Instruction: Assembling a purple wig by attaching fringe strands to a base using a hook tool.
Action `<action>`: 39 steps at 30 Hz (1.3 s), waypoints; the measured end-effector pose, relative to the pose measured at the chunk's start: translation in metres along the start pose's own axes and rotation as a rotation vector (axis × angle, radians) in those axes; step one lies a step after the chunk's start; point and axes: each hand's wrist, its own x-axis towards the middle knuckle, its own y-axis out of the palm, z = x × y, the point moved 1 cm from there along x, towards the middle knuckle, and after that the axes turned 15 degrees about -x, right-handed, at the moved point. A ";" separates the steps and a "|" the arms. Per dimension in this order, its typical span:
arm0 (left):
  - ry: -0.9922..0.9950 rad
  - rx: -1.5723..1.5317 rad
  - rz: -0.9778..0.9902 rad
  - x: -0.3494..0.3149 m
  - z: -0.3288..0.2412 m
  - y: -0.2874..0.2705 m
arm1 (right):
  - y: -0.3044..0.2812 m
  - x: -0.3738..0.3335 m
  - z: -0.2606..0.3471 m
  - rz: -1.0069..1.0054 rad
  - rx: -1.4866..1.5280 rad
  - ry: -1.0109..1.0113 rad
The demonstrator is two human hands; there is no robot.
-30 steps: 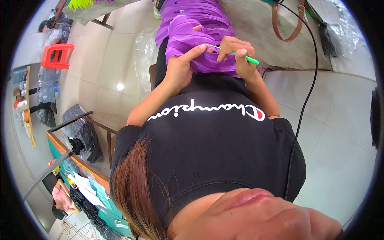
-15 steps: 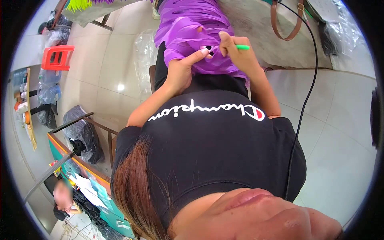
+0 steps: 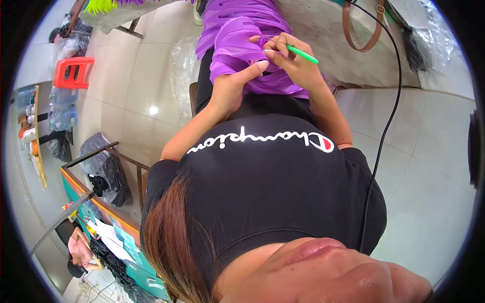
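Purple slit fabric [image 3: 237, 43] lies bunched over my lap in strips and loops. My left hand [image 3: 230, 88] is under and inside its near left part. The thumb lies on top, and a fingertip shows through farther up, so the cloth is held between them. My right hand [image 3: 295, 60] pinches a slim green-handled tool [image 3: 303, 54] with a thin shaft. The handle points to the right and toward me. The shaft reaches left to the purple strips beside my left fingertip; its tip is too small to make out.
A grey-covered surface [image 3: 323, 40] with a brown strap [image 3: 366, 48] is at the far right. A black cable [image 3: 389, 116] hangs down on the right. On the left stand a red stool [image 3: 73, 73] and a green table [image 3: 146, 272], with a person [image 3: 78, 250] beyond it. Clear plastic [image 3: 184, 76] lies on the floor.
My right hand has turned and moved slightly, so the green handle now slants and its thin shaft shows near the left fingertip. The purple fabric's upper fold has shifted a little. The person far left has moved.
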 end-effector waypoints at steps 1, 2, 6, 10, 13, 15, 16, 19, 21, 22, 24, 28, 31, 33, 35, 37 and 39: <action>0.000 -0.033 -0.035 -0.001 0.001 0.001 | 0.002 -0.001 0.000 0.000 0.000 0.000; 0.001 -0.034 -0.035 -0.001 0.002 -0.001 | 0.003 -0.001 0.001 -0.063 -0.008 -0.005; -0.141 0.046 -0.154 0.000 0.004 -0.009 | 0.001 -0.003 0.015 -0.131 -0.164 -0.061; -0.184 0.002 -0.172 0.001 0.006 -0.016 | 0.001 -0.002 0.016 -0.135 -0.151 -0.094; -0.161 -0.049 -0.125 -0.001 0.004 -0.012 | 0.000 -0.001 0.022 -0.002 -0.024 -0.058; -0.181 0.023 -0.140 0.000 0.006 -0.016 | 0.001 -0.002 0.025 0.049 0.069 0.017; -0.200 0.095 -0.155 0.001 0.007 -0.018 | 0.001 -0.002 0.026 0.050 0.070 0.017; -0.137 0.390 -0.040 0.005 0.009 -0.015 | 0.003 -0.003 0.035 -0.021 0.224 0.033; -0.074 0.512 0.015 0.011 0.016 -0.028 | 0.005 -0.001 0.031 -0.048 0.376 0.047; -0.012 0.633 0.075 0.013 0.018 -0.032 | 0.007 0.000 0.026 -0.077 0.524 0.064; -0.077 0.423 0.108 0.014 0.014 -0.026 | 0.003 0.003 0.020 -0.092 0.557 0.096; -0.105 0.081 0.152 0.010 0.007 -0.014 | -0.004 0.005 0.021 -0.203 0.173 0.142; -0.153 -0.094 0.126 0.005 0.007 -0.013 | -0.007 0.004 0.022 -0.185 0.084 0.115; -0.194 -0.171 0.058 0.007 0.004 -0.012 | -0.007 0.007 0.030 -0.316 -0.179 -0.025; -0.209 -0.206 0.074 0.009 -0.002 -0.007 | -0.011 0.000 0.025 -0.375 -0.182 -0.029; -0.216 -0.224 0.080 0.010 -0.004 -0.005 | -0.014 -0.009 0.018 -0.387 -0.142 -0.045; -0.228 -0.243 0.086 0.008 0.000 -0.007 | -0.011 -0.013 0.028 -0.282 -0.175 -0.033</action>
